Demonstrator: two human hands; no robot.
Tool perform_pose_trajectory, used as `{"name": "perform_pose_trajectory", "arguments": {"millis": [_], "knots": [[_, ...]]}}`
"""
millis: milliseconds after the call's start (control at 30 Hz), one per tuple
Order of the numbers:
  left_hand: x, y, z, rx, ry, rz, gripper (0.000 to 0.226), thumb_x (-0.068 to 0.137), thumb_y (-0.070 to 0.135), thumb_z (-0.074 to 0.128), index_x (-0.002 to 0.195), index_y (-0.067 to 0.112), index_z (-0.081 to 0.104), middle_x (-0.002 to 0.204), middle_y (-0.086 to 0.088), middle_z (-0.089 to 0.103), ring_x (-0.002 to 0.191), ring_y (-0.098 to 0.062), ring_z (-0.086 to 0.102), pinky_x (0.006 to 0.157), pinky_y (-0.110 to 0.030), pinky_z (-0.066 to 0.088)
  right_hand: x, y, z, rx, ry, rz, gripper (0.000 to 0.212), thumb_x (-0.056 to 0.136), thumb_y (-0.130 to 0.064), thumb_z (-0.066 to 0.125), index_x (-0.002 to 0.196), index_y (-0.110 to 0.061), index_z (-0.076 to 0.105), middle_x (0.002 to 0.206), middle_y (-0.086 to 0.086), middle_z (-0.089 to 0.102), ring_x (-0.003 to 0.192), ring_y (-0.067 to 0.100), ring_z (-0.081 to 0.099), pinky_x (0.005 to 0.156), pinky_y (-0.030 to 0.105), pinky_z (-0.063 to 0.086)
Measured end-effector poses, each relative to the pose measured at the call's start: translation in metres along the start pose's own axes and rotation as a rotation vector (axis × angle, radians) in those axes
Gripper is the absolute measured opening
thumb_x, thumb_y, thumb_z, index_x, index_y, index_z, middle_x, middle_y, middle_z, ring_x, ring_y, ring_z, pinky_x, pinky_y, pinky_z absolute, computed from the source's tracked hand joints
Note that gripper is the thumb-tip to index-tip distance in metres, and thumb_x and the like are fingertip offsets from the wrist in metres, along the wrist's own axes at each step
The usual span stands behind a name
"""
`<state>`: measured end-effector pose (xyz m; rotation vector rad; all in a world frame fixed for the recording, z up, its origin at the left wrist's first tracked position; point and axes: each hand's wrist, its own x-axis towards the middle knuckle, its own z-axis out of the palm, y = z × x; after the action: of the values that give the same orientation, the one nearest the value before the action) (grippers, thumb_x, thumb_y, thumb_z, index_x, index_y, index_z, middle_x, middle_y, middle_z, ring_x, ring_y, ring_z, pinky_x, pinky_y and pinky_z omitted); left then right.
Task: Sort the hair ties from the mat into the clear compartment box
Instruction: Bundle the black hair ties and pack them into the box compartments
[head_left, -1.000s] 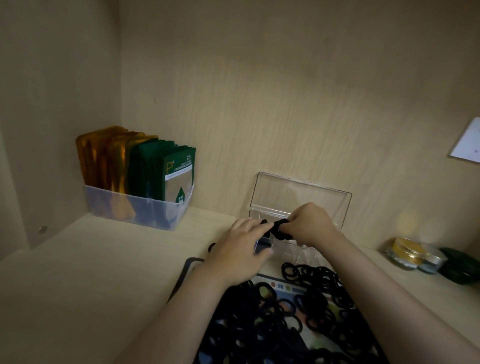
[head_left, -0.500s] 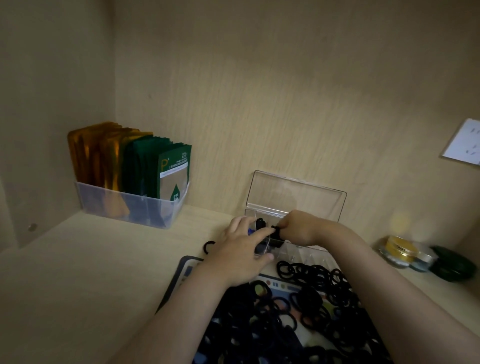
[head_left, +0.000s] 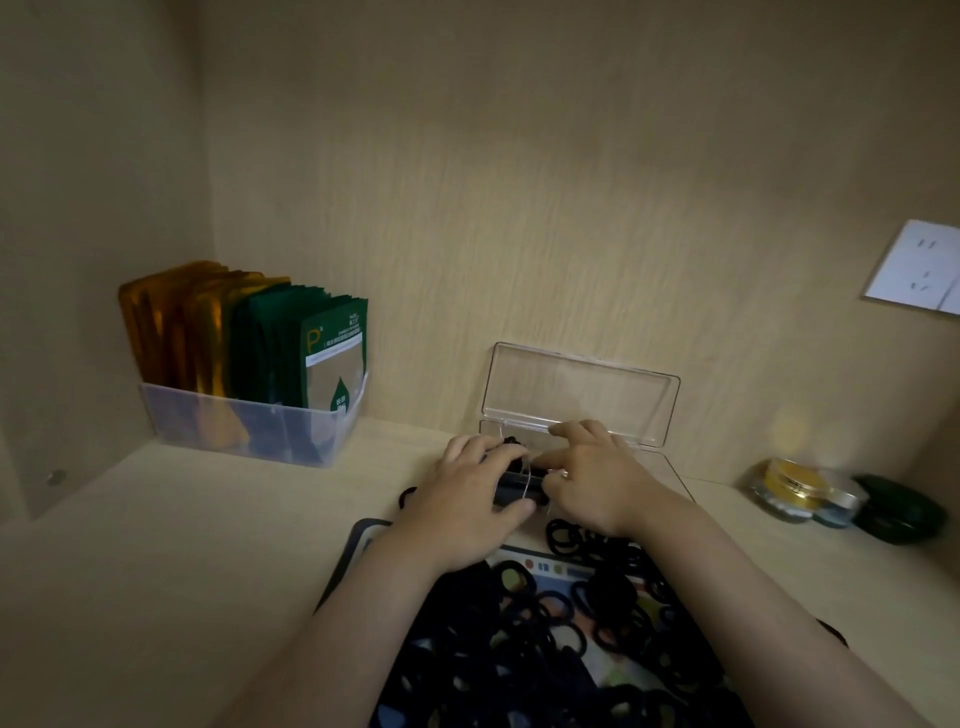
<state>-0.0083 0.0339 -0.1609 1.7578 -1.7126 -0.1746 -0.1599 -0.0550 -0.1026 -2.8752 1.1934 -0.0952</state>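
Head view: a dim wooden cupboard shelf seen from above, two bare forearms reaching forward to a small clear box.
Clear box: it sits at the back of the shelf against the wall, its see-through lid standing open and upright behind it.
Left hand: palm down over the left end of the box, fingers curled onto a small dark bundle of hair ties at the box's left compartments. It appears to press or pinch them, but how firmly cannot be told.
Right hand: palm down over the middle of the box, fingers partly bent, tips meeting the same bundle. Whether it grips a tie or only pushes cannot be told.
Loose ties: a large heap of black loops covers the mat in front of the box, so most of the sorting seems yet to be done. One stray tie lies on the shelf just left of the mat.
Nearby: a clear tub of gold and green packets at back left, small jars at right, a wall socket at upper right.
Doing this step well: likely tuck the bundle fully below the dividers with one hand steadying the box, so no loop springs out or straddles two compartments, then lift the fingers straight up.
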Motion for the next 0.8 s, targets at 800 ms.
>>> {"name": "perform_pose_trajectory", "arguments": {"millis": [800], "knots": [[0.004,-0.048,-0.025,0.287,-0.037,-0.274,0.02,0.09,0.034,0.066,0.107,0.033,0.076,0.101,0.004,0.061,0.104,-0.018,0.057,0.09,-0.036,0.051,-0.024,-0.015,0.02,0.27,-0.139,-0.228,0.005,0.085,-0.027,0.071,0.088,-0.026,0.074,0.089,-0.011,0.071,0.081,0.003,0.064,0.076,0.022,0.054]]}}
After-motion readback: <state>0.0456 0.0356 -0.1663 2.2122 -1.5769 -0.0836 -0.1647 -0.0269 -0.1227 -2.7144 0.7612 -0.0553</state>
